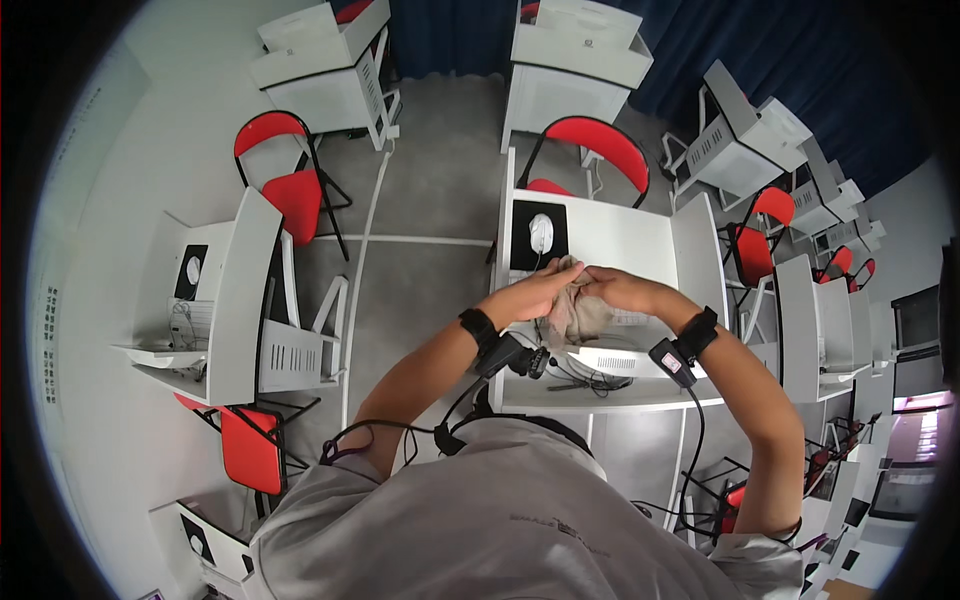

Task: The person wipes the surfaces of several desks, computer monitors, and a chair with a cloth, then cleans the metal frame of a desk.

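Both hands meet over a white computer desk, at the near side of its top. My left hand grips a crumpled greyish-beige cloth from its left side. On the other side my right hand holds the same cloth, fingers bent into its upper part. The cloth hangs down over the top of a white monitor. A white computer mouse lies on a black mouse pad, just beyond my left hand. Part of a white keyboard shows behind the cloth; my hands hide the rest.
Black cables lie in the desk's rear tray behind the monitor. A red folding chair stands at its far side. To the left are another white desk and a red chair. More desks and chairs stand at the right.
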Action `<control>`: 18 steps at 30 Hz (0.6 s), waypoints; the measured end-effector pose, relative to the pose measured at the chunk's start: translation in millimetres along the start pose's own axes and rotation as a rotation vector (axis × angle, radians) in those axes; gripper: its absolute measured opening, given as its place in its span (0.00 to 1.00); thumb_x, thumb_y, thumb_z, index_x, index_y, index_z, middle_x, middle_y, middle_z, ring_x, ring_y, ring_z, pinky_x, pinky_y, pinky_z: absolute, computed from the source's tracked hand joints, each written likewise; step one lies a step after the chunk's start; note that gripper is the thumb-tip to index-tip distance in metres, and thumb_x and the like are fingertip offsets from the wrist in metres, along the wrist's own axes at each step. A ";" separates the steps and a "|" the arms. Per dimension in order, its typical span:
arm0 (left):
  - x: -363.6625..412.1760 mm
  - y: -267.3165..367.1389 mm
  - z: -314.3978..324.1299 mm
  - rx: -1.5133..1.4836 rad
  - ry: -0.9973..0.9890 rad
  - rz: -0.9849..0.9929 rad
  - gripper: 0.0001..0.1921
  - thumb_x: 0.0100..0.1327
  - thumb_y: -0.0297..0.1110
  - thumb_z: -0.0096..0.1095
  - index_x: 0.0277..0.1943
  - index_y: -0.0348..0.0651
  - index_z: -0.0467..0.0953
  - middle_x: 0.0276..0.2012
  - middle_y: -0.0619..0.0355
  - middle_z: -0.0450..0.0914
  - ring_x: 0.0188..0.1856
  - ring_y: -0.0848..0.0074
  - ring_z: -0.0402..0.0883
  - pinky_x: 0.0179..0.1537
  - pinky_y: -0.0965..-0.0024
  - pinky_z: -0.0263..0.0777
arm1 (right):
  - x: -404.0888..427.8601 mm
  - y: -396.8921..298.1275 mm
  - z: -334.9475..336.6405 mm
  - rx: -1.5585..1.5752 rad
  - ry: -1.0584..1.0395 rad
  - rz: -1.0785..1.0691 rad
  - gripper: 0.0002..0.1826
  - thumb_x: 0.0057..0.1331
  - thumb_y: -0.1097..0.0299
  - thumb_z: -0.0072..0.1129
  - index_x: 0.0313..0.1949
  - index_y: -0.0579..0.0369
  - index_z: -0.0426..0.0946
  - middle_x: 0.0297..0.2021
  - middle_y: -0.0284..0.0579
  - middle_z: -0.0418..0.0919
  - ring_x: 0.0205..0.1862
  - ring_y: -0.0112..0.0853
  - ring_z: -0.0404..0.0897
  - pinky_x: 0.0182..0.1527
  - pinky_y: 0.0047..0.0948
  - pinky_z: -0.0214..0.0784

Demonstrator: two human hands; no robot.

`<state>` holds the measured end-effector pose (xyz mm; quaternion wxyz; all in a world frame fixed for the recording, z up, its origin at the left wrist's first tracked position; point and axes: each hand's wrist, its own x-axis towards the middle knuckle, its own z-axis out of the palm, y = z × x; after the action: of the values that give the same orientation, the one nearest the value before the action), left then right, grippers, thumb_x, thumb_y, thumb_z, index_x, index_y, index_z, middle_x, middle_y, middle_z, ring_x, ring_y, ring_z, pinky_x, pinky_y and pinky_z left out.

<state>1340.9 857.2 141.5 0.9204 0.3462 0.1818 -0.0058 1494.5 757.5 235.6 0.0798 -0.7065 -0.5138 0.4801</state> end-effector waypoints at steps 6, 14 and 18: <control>11.4 -13.0 -5.5 0.143 -0.319 -0.053 0.25 0.71 0.35 0.59 0.66 0.38 0.64 0.58 0.56 0.73 0.57 0.77 0.75 0.58 0.74 0.71 | -11.4 10.0 -13.4 -0.114 0.150 -0.086 0.21 0.72 0.56 0.44 0.48 0.62 0.78 0.48 0.59 0.78 0.52 0.49 0.76 0.57 0.36 0.66; -6.0 -19.9 4.3 0.529 -0.412 -0.225 0.21 0.75 0.38 0.48 0.66 0.38 0.67 0.63 0.55 0.71 0.61 0.77 0.71 0.52 0.78 0.69 | -105.2 40.6 -20.9 -0.178 0.422 -0.083 0.17 0.72 0.59 0.48 0.43 0.64 0.76 0.38 0.56 0.80 0.39 0.47 0.79 0.44 0.37 0.70; 1.1 -32.4 5.8 0.770 -0.391 -0.330 0.23 0.77 0.43 0.41 0.71 0.51 0.62 0.67 0.55 0.66 0.66 0.72 0.64 0.57 0.72 0.64 | -147.4 88.5 -26.7 -0.154 0.423 0.118 0.20 0.71 0.55 0.49 0.45 0.62 0.78 0.42 0.59 0.79 0.44 0.52 0.78 0.48 0.41 0.69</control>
<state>1339.4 829.0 124.6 0.7286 0.6215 0.0423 -0.2847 1570.7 608.7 283.9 0.1033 -0.8242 -0.4785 0.2848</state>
